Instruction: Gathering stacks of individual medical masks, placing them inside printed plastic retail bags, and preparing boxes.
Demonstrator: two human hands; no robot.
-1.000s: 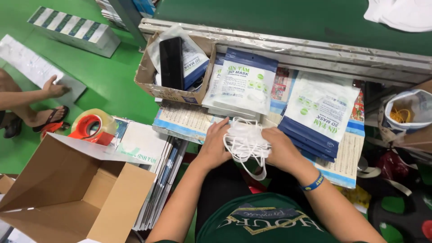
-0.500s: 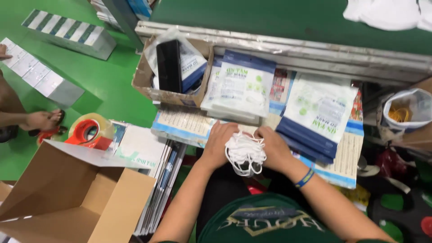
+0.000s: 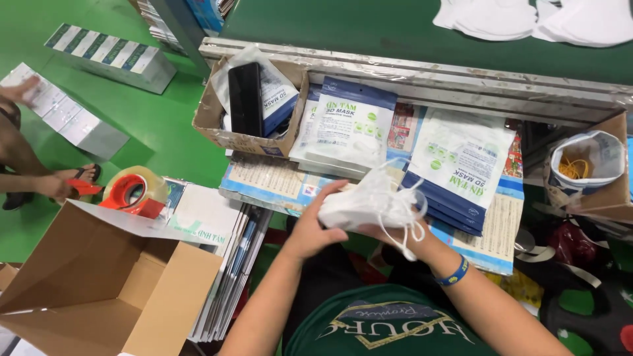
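Here, hands: left hand (image 3: pixel 315 227) and right hand (image 3: pixel 389 231) both closed around a stack of white masks (image 3: pixel 369 204), held above the lap.
Edges: open cardboard box (image 3: pixel 99 290) at left; table rail (image 3: pixel 409 72) ahead.
Packages: white-and-blue pouches (image 3: pixel 461 165) lie just beyond the hands; tape roll (image 3: pixel 132 191) beside the box.

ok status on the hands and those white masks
Left hand and right hand both grip stack of white masks, ear loops dangling. Held above pouch stacks. Nothing blocking.
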